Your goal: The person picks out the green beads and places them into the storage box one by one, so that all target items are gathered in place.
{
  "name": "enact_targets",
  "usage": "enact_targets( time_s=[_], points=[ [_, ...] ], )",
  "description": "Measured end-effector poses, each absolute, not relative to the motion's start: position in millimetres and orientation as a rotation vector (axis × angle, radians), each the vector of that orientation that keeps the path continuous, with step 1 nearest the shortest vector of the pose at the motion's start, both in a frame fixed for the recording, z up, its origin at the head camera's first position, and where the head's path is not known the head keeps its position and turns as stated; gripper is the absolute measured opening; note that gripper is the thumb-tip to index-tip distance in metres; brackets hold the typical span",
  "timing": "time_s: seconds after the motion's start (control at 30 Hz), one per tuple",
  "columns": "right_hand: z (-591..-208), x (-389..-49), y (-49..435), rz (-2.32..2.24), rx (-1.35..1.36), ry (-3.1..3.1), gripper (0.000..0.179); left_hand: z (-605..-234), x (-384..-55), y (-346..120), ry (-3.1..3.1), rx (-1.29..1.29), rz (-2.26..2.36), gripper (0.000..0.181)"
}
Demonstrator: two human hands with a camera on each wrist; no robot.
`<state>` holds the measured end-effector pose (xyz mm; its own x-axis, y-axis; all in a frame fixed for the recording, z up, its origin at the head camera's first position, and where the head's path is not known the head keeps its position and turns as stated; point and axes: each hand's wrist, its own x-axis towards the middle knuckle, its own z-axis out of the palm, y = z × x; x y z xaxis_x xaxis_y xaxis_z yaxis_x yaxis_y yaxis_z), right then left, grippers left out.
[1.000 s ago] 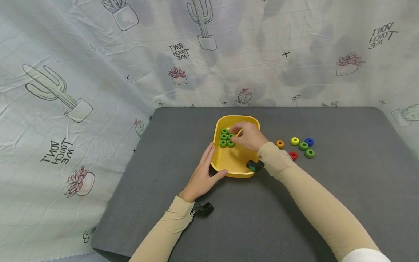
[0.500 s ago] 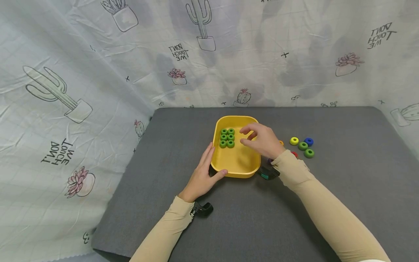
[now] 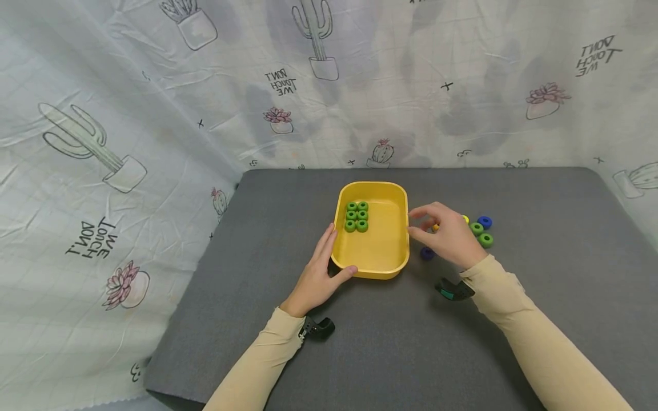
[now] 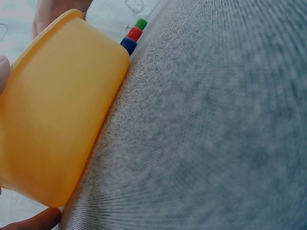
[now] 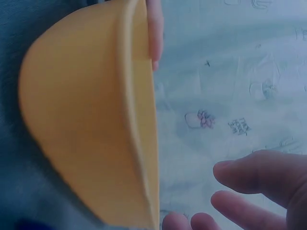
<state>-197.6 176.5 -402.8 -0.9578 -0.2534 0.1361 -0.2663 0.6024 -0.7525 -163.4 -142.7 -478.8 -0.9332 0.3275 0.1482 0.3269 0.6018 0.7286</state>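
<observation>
Inside the yellow tray (image 3: 380,248), several green ring-shaped beads (image 3: 357,216) stand in two columns at the left. My left hand (image 3: 319,279) rests at the tray's near left corner, fingers straight along its side and thumb on the front rim. Just right of the tray, my right hand (image 3: 446,235) hovers with thumb and fingers apart and nothing between them; the right wrist view shows its fingertips (image 5: 225,172) beside the tray wall. Below it lies a dark blue bead (image 3: 426,253). An orange bead (image 3: 435,228) is partly hidden by the fingers.
Right of the right hand, a yellow bead (image 3: 465,218) shows partly, with a blue bead (image 3: 485,222) and two green beads (image 3: 481,234) beside it. In the left wrist view a red bead (image 4: 135,33) appears past the tray. A printed cloth (image 3: 411,85) hangs behind the grey table (image 3: 288,200).
My right hand has let go of a green bead in the tray's right column, then moved right, out past the tray's edge over the loose beads. The left hand stays put.
</observation>
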Motion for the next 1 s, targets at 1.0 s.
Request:
enact_targets(
  time_s=[1.0],
  points=[
    [-448,-173,268,1.091,0.22,-2.833,0.046,-480,-165,-142,2.808,0.587,1.298,0.099]
  ],
)
